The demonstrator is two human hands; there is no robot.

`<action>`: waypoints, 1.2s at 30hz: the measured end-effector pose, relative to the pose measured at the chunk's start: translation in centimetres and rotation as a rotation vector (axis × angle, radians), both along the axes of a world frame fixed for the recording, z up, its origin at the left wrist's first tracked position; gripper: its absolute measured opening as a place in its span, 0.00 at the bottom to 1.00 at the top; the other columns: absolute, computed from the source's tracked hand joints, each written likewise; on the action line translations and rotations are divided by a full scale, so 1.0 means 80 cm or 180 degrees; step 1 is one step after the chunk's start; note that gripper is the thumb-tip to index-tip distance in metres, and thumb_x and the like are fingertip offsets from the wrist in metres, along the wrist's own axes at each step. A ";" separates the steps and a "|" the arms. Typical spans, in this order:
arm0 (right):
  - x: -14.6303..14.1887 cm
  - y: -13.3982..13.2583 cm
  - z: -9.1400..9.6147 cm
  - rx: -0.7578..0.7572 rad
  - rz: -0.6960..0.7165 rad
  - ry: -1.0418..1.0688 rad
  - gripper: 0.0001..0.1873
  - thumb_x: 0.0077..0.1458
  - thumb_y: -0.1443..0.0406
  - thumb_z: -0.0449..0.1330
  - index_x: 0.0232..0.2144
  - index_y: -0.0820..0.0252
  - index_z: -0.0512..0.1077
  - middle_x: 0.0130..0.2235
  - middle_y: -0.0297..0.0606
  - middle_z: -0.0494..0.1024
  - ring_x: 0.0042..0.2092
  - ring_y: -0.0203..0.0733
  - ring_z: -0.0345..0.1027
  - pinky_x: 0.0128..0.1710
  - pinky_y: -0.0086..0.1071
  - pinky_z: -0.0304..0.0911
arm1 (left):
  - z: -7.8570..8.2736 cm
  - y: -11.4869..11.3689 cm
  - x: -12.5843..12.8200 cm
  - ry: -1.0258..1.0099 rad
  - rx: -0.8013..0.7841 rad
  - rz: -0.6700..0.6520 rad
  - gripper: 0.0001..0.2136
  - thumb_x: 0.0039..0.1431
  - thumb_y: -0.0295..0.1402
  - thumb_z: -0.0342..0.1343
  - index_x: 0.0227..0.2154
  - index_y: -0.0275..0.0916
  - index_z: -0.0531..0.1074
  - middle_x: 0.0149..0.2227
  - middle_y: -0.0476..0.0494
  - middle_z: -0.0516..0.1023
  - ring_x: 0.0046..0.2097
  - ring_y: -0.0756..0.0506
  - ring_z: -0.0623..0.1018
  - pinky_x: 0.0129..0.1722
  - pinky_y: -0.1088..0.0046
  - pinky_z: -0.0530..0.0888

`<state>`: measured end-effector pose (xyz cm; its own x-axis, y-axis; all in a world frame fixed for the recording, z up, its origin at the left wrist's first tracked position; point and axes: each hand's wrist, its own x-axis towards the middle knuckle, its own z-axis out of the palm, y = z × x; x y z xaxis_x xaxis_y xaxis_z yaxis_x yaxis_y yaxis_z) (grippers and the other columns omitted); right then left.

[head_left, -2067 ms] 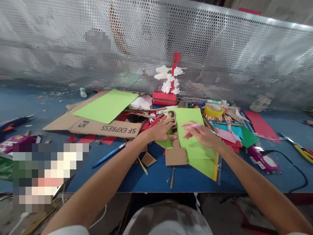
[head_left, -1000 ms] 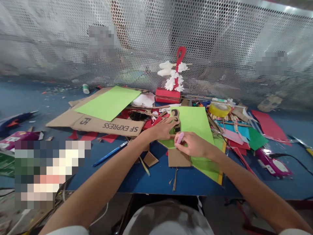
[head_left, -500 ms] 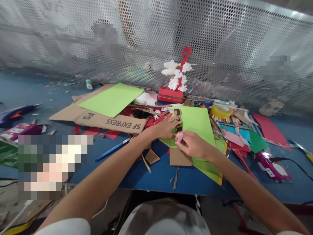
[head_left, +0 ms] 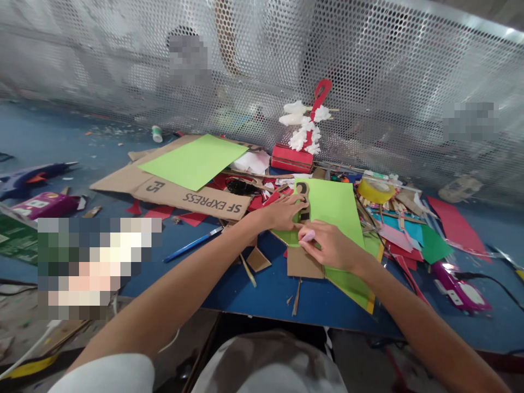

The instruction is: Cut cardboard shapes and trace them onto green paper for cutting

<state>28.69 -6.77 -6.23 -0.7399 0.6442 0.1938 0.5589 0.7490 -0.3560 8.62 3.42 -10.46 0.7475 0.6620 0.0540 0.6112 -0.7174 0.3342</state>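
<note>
My left hand (head_left: 286,212) lies with fingers stretched over a curved brown cardboard cutout (head_left: 303,191) with black print, pressing it onto a lime-green paper sheet (head_left: 333,202). Close beside it, my right hand (head_left: 333,245) is closed around a pink pen-like stick (head_left: 308,236). Its tip is hidden by my fingers, so I cannot tell its exact kind. A plain piece of brown cardboard (head_left: 305,265) shows below my right hand, at the edge of the green sheet.
Left lies a large cardboard sheet (head_left: 118,183) bearing another green sheet (head_left: 196,161). A red stand with white flowers (head_left: 292,158) stands by the perforated metal screen. Yellow tape (head_left: 374,189) and paper scraps crowd the right. A blue cutter (head_left: 192,244) and a glue gun (head_left: 35,177) lie leftward.
The whole view has shifted slightly, so things appear farther right. The pink stick has tipped from nearly upright to a flatter slant in my right hand. My left hand stays on the cutout.
</note>
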 end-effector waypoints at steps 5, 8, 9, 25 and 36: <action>-0.002 -0.001 0.006 -0.0195 -0.0105 -0.0036 0.10 0.69 0.65 0.53 0.33 0.56 0.67 0.38 0.41 0.78 0.42 0.47 0.71 0.45 0.39 0.62 | -0.003 0.001 -0.001 -0.0010 0.0050 -0.0005 0.38 0.63 0.50 0.56 0.71 0.39 0.55 0.76 0.31 0.50 0.76 0.28 0.49 0.72 0.45 0.53; -0.002 0.001 0.006 -0.0308 -0.0235 -0.0009 0.08 0.69 0.63 0.55 0.35 0.57 0.69 0.40 0.42 0.79 0.43 0.47 0.72 0.45 0.39 0.63 | -0.003 0.001 -0.001 0.0005 0.0097 -0.0044 0.37 0.64 0.49 0.55 0.71 0.40 0.55 0.76 0.32 0.51 0.76 0.30 0.49 0.72 0.47 0.53; -0.001 0.001 0.005 -0.0326 -0.0264 0.0005 0.08 0.69 0.62 0.55 0.36 0.57 0.70 0.40 0.42 0.79 0.43 0.48 0.73 0.45 0.40 0.63 | -0.004 0.001 -0.001 0.0003 0.0100 -0.0055 0.37 0.64 0.49 0.55 0.71 0.41 0.55 0.76 0.33 0.51 0.76 0.30 0.50 0.72 0.48 0.53; 0.003 0.004 0.000 -0.0122 -0.0066 0.0000 0.09 0.71 0.62 0.54 0.37 0.57 0.70 0.41 0.42 0.80 0.45 0.48 0.73 0.46 0.38 0.64 | 0.000 0.000 -0.003 -0.0129 0.0089 -0.0119 0.35 0.63 0.48 0.57 0.70 0.40 0.58 0.75 0.31 0.52 0.76 0.30 0.52 0.72 0.47 0.52; 0.001 0.003 0.006 -0.0331 -0.0240 0.0120 0.09 0.70 0.61 0.56 0.39 0.56 0.74 0.42 0.42 0.81 0.50 0.51 0.75 0.47 0.39 0.65 | 0.002 -0.002 -0.001 0.0059 0.0016 -0.0039 0.37 0.62 0.45 0.57 0.71 0.37 0.55 0.76 0.30 0.50 0.76 0.29 0.49 0.72 0.46 0.53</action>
